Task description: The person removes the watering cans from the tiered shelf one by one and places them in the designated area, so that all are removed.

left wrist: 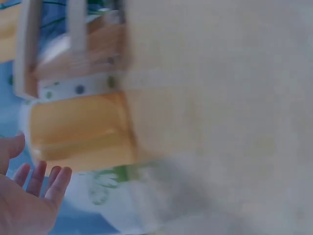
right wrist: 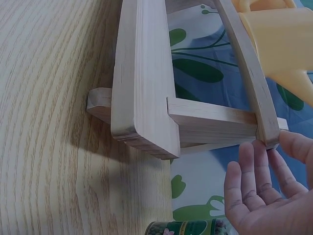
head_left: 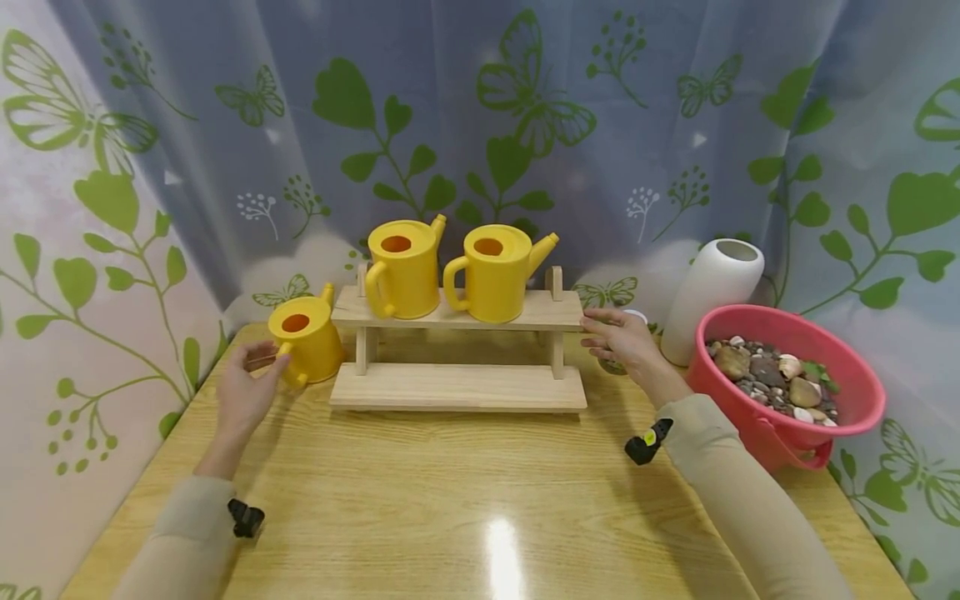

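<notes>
Standing on glossy table [head_left: 397, 492], wooden shelf [head_left: 459, 387], butterfly curtain [head_left: 442, 100] apparently close behind

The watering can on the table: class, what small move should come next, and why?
Probably curl the left hand round that watering can: the hand looks open beside it, and this can stands on the table, while two others stand on the shelf.

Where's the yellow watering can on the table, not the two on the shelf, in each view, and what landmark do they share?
Head: the watering can stands left of centre, by the left hand.
Left wrist: the watering can, blurred, is at the left, above the hand.
Right wrist: not in it; the other can, upper right, is on the wooden shelf.
Shared landmark: the wooden shelf.
</notes>
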A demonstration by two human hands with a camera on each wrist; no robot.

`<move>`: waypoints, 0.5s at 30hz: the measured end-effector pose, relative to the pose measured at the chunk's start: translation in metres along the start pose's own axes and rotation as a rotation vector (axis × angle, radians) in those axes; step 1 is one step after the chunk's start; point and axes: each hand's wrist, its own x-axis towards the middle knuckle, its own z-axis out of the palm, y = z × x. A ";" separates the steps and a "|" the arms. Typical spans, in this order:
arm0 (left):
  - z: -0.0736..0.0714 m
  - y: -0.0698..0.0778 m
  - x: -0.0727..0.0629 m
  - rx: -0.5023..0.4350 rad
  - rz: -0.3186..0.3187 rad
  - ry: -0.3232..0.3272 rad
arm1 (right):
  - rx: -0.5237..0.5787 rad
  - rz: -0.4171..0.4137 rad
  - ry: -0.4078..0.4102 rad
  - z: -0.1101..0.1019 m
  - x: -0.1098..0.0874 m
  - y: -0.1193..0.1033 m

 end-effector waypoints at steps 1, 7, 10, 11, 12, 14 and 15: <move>-0.001 0.006 0.001 -0.017 0.015 0.014 | -0.001 0.001 0.001 0.000 0.000 0.000; -0.003 0.046 0.010 -0.039 0.121 0.003 | -0.004 0.008 0.003 0.000 0.002 -0.001; 0.002 0.070 0.013 -0.046 0.154 -0.049 | -0.006 0.008 0.000 -0.001 0.001 -0.001; 0.004 0.078 0.013 -0.051 0.166 -0.064 | -0.008 0.007 -0.001 -0.001 0.001 -0.001; 0.008 0.085 0.014 -0.056 0.185 -0.079 | -0.010 0.006 -0.002 0.000 0.001 -0.001; 0.014 0.100 0.013 -0.068 0.214 -0.113 | -0.013 0.005 -0.004 -0.001 0.001 -0.001; 0.018 0.107 0.012 -0.077 0.226 -0.129 | -0.015 0.004 -0.004 -0.001 0.000 -0.001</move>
